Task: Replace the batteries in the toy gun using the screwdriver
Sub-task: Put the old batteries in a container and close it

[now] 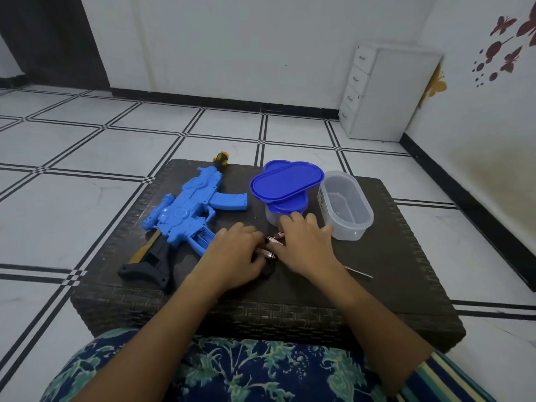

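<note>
toy gun (185, 210): lies on its side on the left half of the counter (406, 256), black stock toward me, yellow-and-black tip at the far edge. there is an open recess in its lower body, just beside my left hand (232, 252). batteries: two lie on the counter between my hands, the near battery (264, 252) and the far battery (275, 237). left hand: fingers curled down onto the left end of the near battery, with the tips hidden behind the back of the hand, so i cannot tell whether they pinch it. right hand (304, 242): fingers loosely bent and slightly spread, thumb reaching to the right end of the near battery, index finger just beside the far battery. screwdriver (359, 272): only the metal shaft shows, to the right of my right wrist, which covers the handle. a small dark piece (268, 272) lies near my left hand, but i cannot identify it. obstructions beyond my right hand: a small container (272, 217) with a blue lid, touching my fingertips, with a second blue lid (287, 179) resting on top. an open clear container (346, 224) stands just right of it. a white drawer unit (391, 91) stands on the tiled floor (87, 140), well apart from the counter.
</note>
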{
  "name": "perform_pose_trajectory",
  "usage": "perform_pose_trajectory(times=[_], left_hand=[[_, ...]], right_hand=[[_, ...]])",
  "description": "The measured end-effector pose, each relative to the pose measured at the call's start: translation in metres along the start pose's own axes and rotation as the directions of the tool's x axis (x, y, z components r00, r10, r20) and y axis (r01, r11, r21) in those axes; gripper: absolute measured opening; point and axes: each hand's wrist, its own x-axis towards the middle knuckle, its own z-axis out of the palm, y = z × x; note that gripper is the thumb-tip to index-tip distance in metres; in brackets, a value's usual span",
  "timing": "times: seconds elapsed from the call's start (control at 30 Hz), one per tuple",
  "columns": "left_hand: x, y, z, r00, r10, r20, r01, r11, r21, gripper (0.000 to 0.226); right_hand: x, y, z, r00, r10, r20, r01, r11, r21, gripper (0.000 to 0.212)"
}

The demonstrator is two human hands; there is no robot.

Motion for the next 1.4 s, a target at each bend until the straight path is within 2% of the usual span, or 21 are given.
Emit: perform_pose_trajectory(times=[0.1, 0.23, 0.33, 0.53, 0.7, 0.97, 1.17, 1.33, 1.4], left_hand=[[-0.001, -0.001, -0.001, 1.000, 0.001, 0.013, -0.001, 1.000, -0.021, 0.012], [-0.001, -0.001, -0.001, 1.000, 0.003, 0.006, -0.003, 0.999, -0.039, 0.009], [-0.001, -0.001, -0.001, 1.000, 0.011, -0.006, -0.011, 0.999, -0.046, 0.007], [0.003, -0.005, 0.004, 1.000, -0.011, 0.000, 0.011, 1.000, 0.001, 0.017], [0.004, -0.007, 0.008, 0.999, -0.039, 0.006, 0.039, 0.999, 0.005, 0.012], [0.003, -0.002, 0.008, 0.999, -0.047, -0.015, 0.047, 0.998, 0.034, 0.006], [0.002, -0.004, 0.005, 0.999, -0.044, -0.017, 0.044, 0.998, -0.038, 0.005], [0.002, -0.004, 0.003, 0.999, -0.042, -0.014, 0.041, 0.997, -0.064, 0.013], [0.002, -0.005, 0.004, 0.999, -0.043, -0.015, 0.042, 0.997, -0.064, 0.014]], right_hand=[[-0.001, 0.000, -0.002, 1.000, -0.019, -0.013, 0.018, 1.000, -0.016, 0.043], [-0.003, 0.001, -0.004, 0.995, -0.077, -0.058, 0.071, 0.992, -0.101, 0.028], [-0.002, -0.001, -0.003, 0.996, -0.084, 0.005, 0.084, 0.994, -0.062, 0.027], [0.003, 0.004, -0.001, 0.987, -0.156, 0.039, 0.154, 0.988, 0.030, 0.029], [0.005, 0.006, -0.004, 0.991, -0.098, 0.090, 0.089, 0.991, 0.100, 0.035], [0.000, 0.003, -0.004, 0.994, -0.017, 0.106, -0.008, 0.973, 0.231, 0.026], [0.004, 0.007, -0.003, 0.992, 0.041, 0.118, -0.083, 0.921, 0.380, 0.041], [0.007, 0.011, 0.000, 0.992, 0.041, 0.121, -0.096, 0.863, 0.497, 0.026], [0.007, 0.012, 0.002, 0.994, 0.030, 0.107, -0.080, 0.860, 0.504, 0.026]])
